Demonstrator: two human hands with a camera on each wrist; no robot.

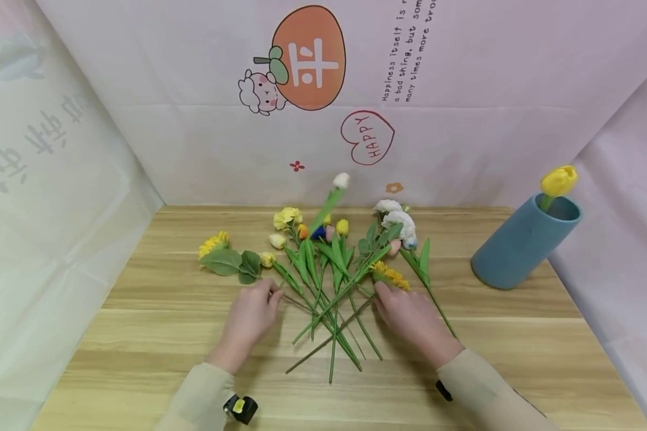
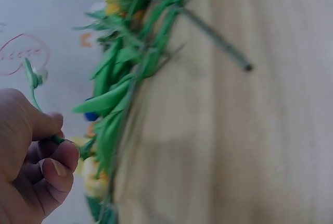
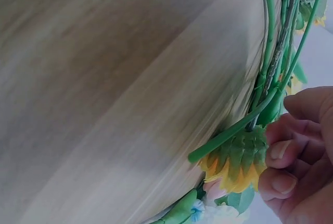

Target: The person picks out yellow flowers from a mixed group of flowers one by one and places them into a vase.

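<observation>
My left hand point(image 1: 251, 311) pinches the thin green stem of a white tulip point(image 1: 341, 181), seen close up in the left wrist view point(image 2: 39, 156). The bloom stands raised above the other flowers. Over on the right, my right hand point(image 1: 410, 314) is at the base of a sunflower point(image 1: 389, 275), fingers bent beside its green underside in the right wrist view point(image 3: 307, 156). Whether those fingers grip its stem or only touch it cannot be made out. Between the hands lies a pile of crossed green stems point(image 1: 334, 311) with several tulips.
A blue vase point(image 1: 517, 245) leans in view at the right, with a yellow tulip point(image 1: 559, 181) in it. Another sunflower point(image 1: 214, 244) lies at the left of the pile. White blooms point(image 1: 399, 224) lie at the back right. A printed cloth point(image 1: 210, 155) hangs behind the wooden table point(image 1: 140, 335).
</observation>
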